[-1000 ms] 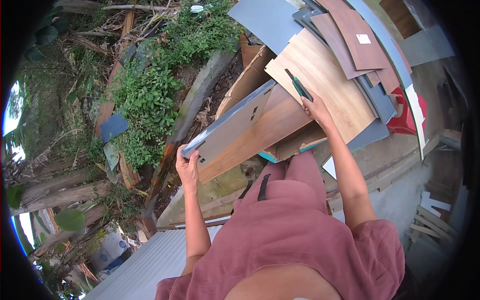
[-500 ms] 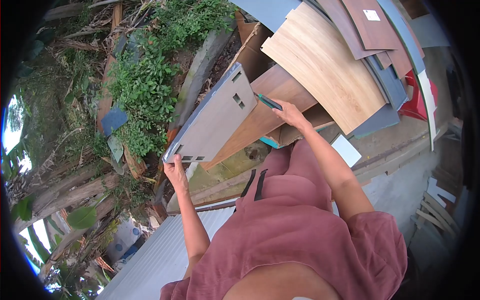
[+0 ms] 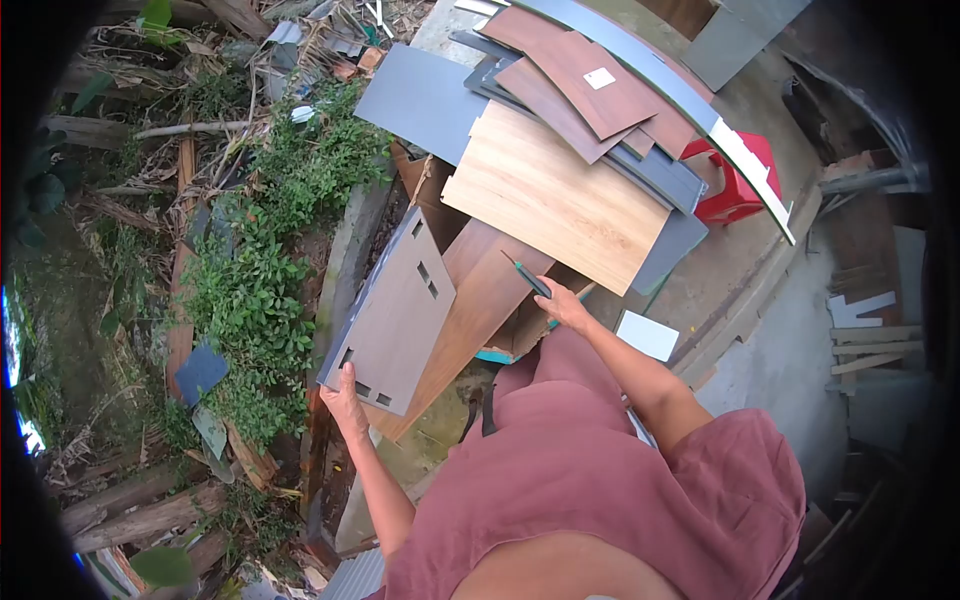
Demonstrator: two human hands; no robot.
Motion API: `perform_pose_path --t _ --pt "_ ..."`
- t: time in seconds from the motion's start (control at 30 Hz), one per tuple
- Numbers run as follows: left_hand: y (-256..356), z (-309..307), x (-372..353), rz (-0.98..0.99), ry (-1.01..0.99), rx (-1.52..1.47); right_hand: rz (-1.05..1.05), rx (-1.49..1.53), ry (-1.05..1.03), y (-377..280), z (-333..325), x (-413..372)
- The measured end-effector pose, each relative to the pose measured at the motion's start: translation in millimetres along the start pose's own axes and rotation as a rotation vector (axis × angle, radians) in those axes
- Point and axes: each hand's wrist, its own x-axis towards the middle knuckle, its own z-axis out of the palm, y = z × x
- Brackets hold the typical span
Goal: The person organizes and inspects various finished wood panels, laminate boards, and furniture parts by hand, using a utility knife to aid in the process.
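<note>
The slotted panel (image 3: 390, 320) lies tilted over the long board (image 3: 480, 300), its near edge in the left hand (image 3: 345, 400); the right hand (image 3: 565, 305) is to the right, its fingers around a slim tool (image 3: 527, 275) over that board; behind lies the wide board (image 3: 550, 195), a stack of sheets (image 3: 590, 90) partly over it; shrubs (image 3: 260, 280) stand left; a small square sheet (image 3: 647, 335) lies on the floor, right of the right hand.

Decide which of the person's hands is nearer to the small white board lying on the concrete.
Right. The right hand, holding a green-handled tool, is close beside the white board; the left hand grips the grey panel, much farther away.
</note>
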Motion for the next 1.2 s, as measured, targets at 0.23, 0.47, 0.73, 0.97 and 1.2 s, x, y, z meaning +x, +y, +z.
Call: perform_pose_path --t 0.23,0.47,0.73,0.97,1.2 --pt "52 54 12 0.085 0.03 -0.001 0.178 0.288 0.318 9 -44 -74" --pt "73 48 29 -0.021 -0.031 -0.388 0.191 0.926 0.388 -7 -47 -98" --pt "141 168 56 -0.24 -0.295 -0.844 -0.106 1.233 0.274 -94 -147 -38" --pt "128 409 130 -0.537 -0.535 -0.965 -0.127 1.075 0.464 -95 -271 45" --pt "70 563 184 -0.587 -0.629 -0.998 -0.026 0.65 0.524 -47 -354 124"
